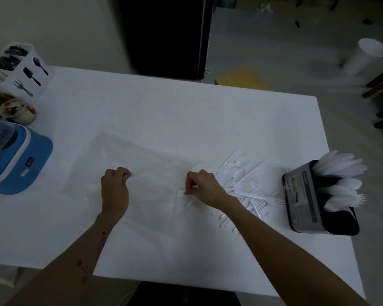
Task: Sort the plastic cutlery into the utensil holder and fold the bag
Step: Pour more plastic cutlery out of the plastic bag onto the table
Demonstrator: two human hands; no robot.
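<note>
A clear plastic bag [142, 160] lies spread flat on the white table [186, 111]. My left hand [114, 188] pinches the bag's near edge with curled fingers. My right hand [202, 187] pinches the bag's near right edge. A heap of white plastic spoons and forks [241, 182] lies just right of my right hand, partly hidden by my forearm. A black utensil holder [307, 197] stands at the table's right edge with white cutlery [341, 180] sticking out of it.
A blue appliance [24, 160] with a clear lid sits at the left edge. Behind it are a patterned cup [18, 112] and a white caddy [24, 69] with black cutlery. A white bin [363, 56] stands on the floor beyond the table.
</note>
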